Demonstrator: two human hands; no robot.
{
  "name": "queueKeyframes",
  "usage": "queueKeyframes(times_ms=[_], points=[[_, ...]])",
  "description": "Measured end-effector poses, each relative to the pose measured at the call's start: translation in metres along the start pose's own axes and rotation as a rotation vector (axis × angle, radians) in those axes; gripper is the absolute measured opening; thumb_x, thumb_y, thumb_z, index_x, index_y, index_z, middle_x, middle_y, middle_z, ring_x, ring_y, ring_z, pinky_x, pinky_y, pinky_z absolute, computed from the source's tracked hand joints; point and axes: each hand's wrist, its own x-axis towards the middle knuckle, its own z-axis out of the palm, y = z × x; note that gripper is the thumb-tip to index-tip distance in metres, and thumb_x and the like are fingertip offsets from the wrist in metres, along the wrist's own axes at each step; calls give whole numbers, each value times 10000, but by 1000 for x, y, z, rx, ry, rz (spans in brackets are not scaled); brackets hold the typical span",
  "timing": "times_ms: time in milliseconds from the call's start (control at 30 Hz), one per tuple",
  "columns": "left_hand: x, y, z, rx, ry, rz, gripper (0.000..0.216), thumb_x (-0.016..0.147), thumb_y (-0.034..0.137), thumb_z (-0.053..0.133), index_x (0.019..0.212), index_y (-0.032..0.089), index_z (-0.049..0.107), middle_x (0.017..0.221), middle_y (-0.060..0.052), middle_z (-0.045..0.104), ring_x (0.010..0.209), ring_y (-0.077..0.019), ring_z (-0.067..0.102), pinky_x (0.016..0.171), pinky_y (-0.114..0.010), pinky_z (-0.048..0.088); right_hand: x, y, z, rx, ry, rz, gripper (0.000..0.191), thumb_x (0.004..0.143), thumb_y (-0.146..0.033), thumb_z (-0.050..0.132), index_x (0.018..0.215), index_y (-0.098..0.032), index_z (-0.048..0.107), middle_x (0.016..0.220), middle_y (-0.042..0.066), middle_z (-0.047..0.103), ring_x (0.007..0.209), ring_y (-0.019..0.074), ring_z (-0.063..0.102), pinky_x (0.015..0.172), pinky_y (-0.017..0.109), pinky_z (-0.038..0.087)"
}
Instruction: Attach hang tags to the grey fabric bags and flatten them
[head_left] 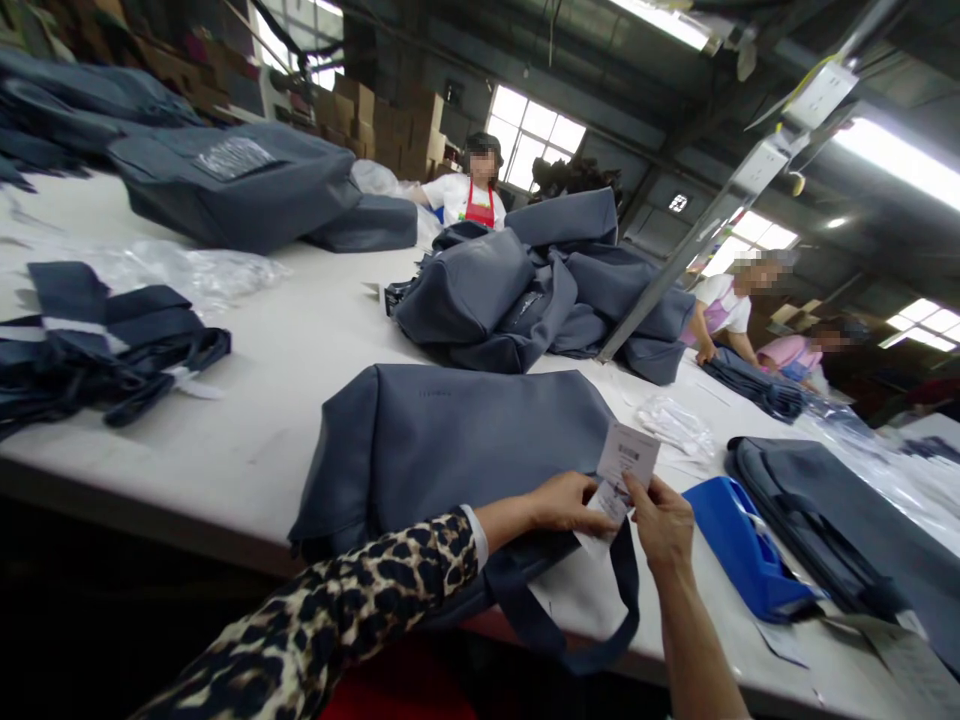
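Your two hands are just right of the centre of the frame, close together over the near edge of the white bench [255, 440]. Between them you hold a white paper tag with printed text and a barcode [630, 453]. Your left hand [570, 503] pinches its lower part between thumb and fingers; your right hand [664, 515] grips its right edge, thumb and fingertips drawn narrow on the paper. The tag stands tilted above your fingers, its printed face towards you, overlapping the right end of the dark slate-blue, smooth boxy bag [480, 430].

That bag lies on its side across the centre of the frame, just beyond your left hand and forearm. A flat dark-blue strap [628, 575] loops below your hands, hanging past the bench edge at lower centre-right. Whether your left hand also touches the bag, you cannot tell from here.

Right of your right hand, near but apart, sits a bright blue plastic holder [739, 545], beside a flat dark-blue bag [832, 525] at the right of the frame. A heap of similar slate-blue bags [480, 290] fills the upper centre, and a tangle of dark straps [142, 325] lies at the left.
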Motion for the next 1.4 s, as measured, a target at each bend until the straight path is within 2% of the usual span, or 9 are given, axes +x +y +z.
queueKeyframes(times_ms=[133,233,367,533,667,867,1000,1200,1400], points=[[-3,5,-15,-89,-21,-56,213,635,216,755,823,145,685,728,4,669,616,-137,599,577,-225,439,-4,5,-3,128,110,65,478,675,-561,751,901,-140,744,663,38,687,539,150,545,424,251,406],[-6,12,-35,-136,-23,-80,229,669,299,741,808,161,622,699,-10,662,540,-134,600,500,-221,418,-9,11,-4,266,181,111,463,627,-547,796,841,-141,734,657,38,682,526,130,535,404,227,397],[-8,20,-50,-195,-52,-83,357,606,375,812,765,162,573,695,-14,657,528,-135,614,459,-206,420,-16,10,0,383,192,162,454,629,-524,803,878,-152,726,678,30,690,529,122,552,421,219,415],[-8,24,-53,-173,-21,-30,391,586,373,842,755,157,565,701,3,643,549,-108,578,472,-198,441,-24,7,5,510,220,214,379,640,-456,817,873,-176,713,693,1,684,555,102,566,464,195,428],[-7,19,-51,-118,-30,60,370,643,409,808,753,153,564,722,-8,634,554,-99,555,491,-205,438,-24,9,4,510,202,219,380,639,-455,818,868,-174,706,692,-2,677,556,104,560,466,201,422],[-4,15,-51,-57,25,152,344,716,457,720,766,164,548,659,17,592,535,-90,523,497,-198,387,-23,1,3,422,269,99,404,680,-500,788,881,-158,711,705,15,683,564,117,555,469,227,400],[-1,13,-54,17,103,224,275,766,418,639,743,172,518,650,31,558,571,-98,516,552,-203,403,-27,-7,7,491,330,22,348,709,-456,787,893,-171,709,753,17,688,606,114,570,495,224,417],[-4,10,-56,221,253,312,92,803,222,593,724,178,577,653,36,521,656,-117,486,665,-210,380,-28,0,6,657,201,193,417,655,-456,828,960,-208,690,814,-6,705,561,81,578,522,206,478],[-4,11,-54,347,356,394,101,850,193,585,866,219,682,900,-16,641,864,-171,569,851,-255,411,-26,6,-6,538,-43,96,367,725,-463,790,958,-193,701,740,5,714,611,118,619,624,253,515]])
